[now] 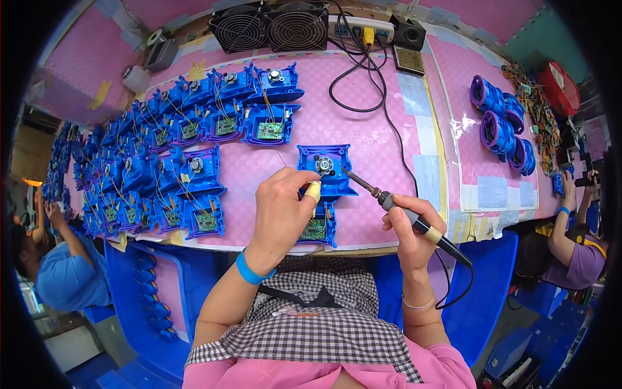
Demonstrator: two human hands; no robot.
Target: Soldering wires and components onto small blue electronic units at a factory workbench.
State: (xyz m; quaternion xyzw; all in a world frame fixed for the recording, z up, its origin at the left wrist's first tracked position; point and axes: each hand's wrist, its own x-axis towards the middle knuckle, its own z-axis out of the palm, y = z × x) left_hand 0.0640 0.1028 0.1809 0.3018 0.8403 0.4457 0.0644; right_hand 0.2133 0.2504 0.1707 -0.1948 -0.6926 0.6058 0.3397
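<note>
A blue plastic housing (327, 170) with a round metal part in its top half and a green circuit board (315, 227) in its lower half lies on the pink work surface (376, 139) in front of me. My left hand (280, 209) rests on the housing, fingers curled over its middle, one fingertip wrapped in yellow tape. My right hand (411, 227) grips a soldering iron (389, 201) like a pen, its tip at the round metal part. The iron's black cord (461, 285) hangs below my right wrist.
Several blue housings with circuit boards (194, 149) lie in rows at the left. Two black fans (269, 27) and a power strip (363, 29) stand at the back. Purple-blue cylindrical parts (499, 123) sit at right. Other people work at the left (61, 272) and right (573, 240).
</note>
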